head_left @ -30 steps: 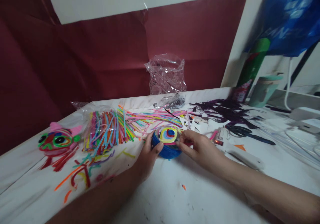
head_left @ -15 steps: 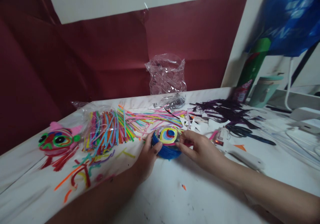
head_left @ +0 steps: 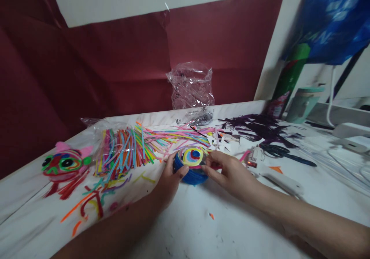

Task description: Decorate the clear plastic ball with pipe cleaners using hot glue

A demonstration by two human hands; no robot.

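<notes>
Two hands (head_left: 170,179) (head_left: 228,169) on craft (head_left: 192,164) (blue-yellow)

Dim overall, darkest on maroon sheet (head_left: 26,81), far L of frame. Spec glints on clear bag (head_left: 192,85), ctr; pale sheen on blue bag (head_left: 335,24), upper R. Soft shadow on desk (head_left: 231,236) under R forearm (head_left: 289,212), lower R. Wide-angle stretch nr edges. Blue round piece (head_left: 193,175), ctr: fine detail smeared. Blue bag lettering blurry.
</notes>
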